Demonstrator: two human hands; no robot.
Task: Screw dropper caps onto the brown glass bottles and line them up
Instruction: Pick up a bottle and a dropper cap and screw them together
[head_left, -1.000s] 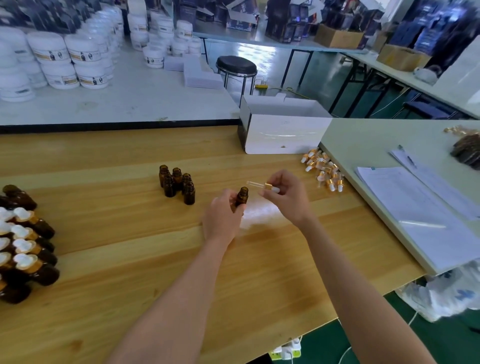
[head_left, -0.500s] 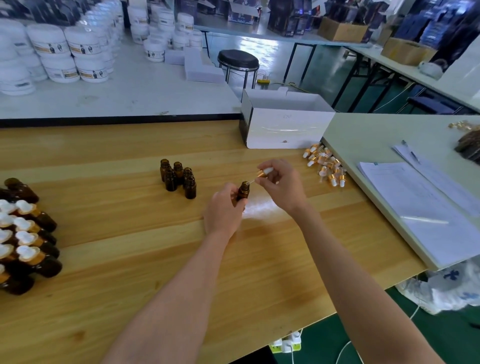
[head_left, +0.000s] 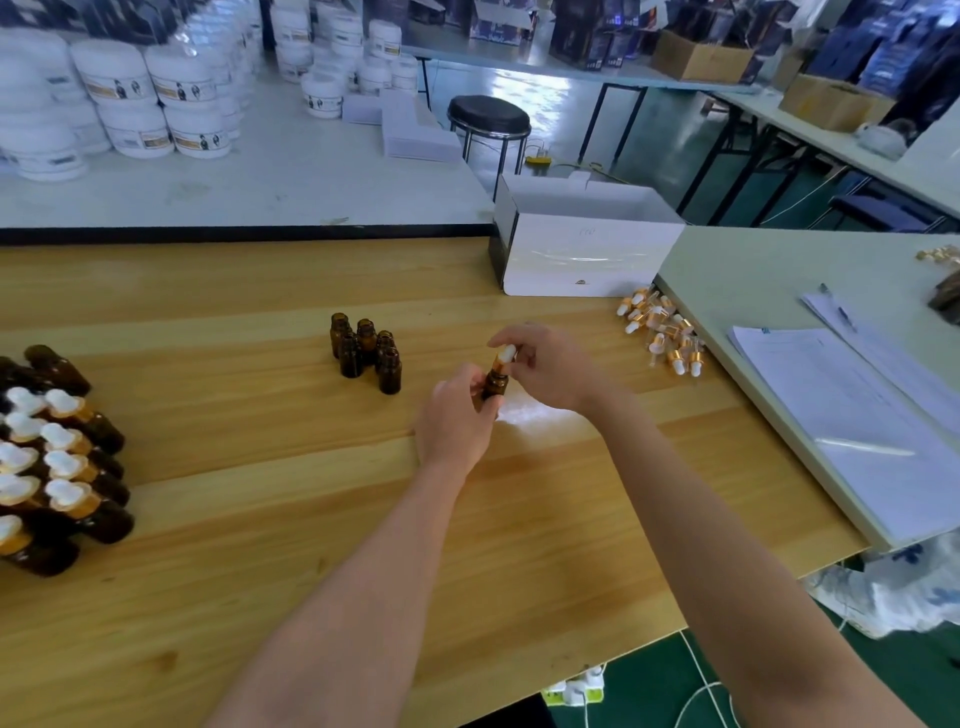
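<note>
From here I see two bare forearms, uncovered as far as they show, ending in a bare left hand (head_left: 452, 415) and right hand (head_left: 556, 374).

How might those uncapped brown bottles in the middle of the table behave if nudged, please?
The uncapped brown bottles look tall and narrow, so a nudge would probably tip them. Being round glass, they would likely roll on the smooth wooden table and might chip.

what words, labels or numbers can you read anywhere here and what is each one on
No text here can be read with certainty.
white jars: printed label bands, too blurred to read.
white box: a faint handwritten mark on the front and a small logo at the lower edge, both unreadable.
papers: print too small to read.
brown glass bottles: no labels visible.
</note>
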